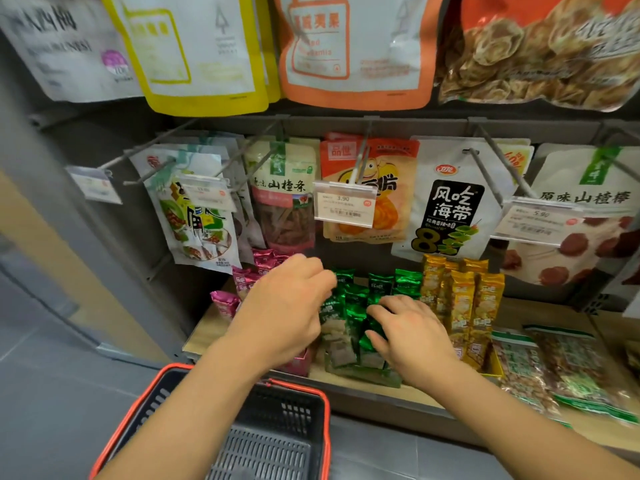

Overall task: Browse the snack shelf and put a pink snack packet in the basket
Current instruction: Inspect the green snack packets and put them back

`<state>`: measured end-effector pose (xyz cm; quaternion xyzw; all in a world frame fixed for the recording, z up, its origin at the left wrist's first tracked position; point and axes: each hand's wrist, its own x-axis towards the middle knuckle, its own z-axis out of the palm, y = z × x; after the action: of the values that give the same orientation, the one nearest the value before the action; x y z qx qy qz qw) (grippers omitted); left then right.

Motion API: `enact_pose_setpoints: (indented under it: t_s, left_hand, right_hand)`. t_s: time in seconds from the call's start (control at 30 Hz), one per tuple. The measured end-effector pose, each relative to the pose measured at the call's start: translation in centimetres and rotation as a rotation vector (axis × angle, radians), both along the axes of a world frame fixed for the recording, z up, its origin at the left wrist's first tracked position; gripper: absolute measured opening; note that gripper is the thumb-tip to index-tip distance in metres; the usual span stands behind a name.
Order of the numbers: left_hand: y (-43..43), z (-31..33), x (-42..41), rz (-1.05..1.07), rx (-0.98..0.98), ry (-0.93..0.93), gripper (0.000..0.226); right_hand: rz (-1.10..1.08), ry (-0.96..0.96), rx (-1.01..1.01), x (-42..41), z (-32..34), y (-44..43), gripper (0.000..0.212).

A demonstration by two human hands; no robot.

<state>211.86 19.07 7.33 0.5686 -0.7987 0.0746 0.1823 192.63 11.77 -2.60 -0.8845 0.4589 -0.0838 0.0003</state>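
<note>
The pink snack packets [242, 284] stand upright in a box at the left end of the wooden shelf [540, 311], just beside the green packets [349, 301] and partly hidden under our left hand [284, 306]. That hand hovers over the pink row with its fingers curled down towards the tops of the nearest green packets. The fingertips are out of sight, so we cannot tell whether it has pinched anything. Our right hand [412, 327] lies on the green packets with its fingers spread and lightly bent, touching their tops without closing round any of them. The gold packets [464, 299] stand just to its right. We judge that we are at the browsing step, with both hands busy in the green row and no pink packet picked. The basket [138, 403] waits low in front of the shelf, under our left forearm, and no packet shows in the part we can see. The next move calls for bringing the left hand back a little to the left, pinching one pink packet by its top, lifting it clear of its neighbours and lowering it into the basket.
</note>
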Motion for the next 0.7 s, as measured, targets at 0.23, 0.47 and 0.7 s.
enact_pose_setpoints:
  t_s: [0.23,0.47,0.7]
  left_hand:
    - [3.2,2.4,0.8,-0.013,-0.117,0.607,0.008]
    - [3.6,2.7,-0.8,0.02,0.023,1.284,0.035]
    - [3.4,2.9,-1.5,-0.003,0.044,1.562,0.014]
  right_hand:
    - [-0.033,-0.049,0.274,0.8,6.8,1.7,0.035]
    - [0.26,-0.555,0.876,-2.4,12.5,7.5,0.057]
    - [0.256,-0.79,0.679,-1.9,11.7,9.8,0.042]
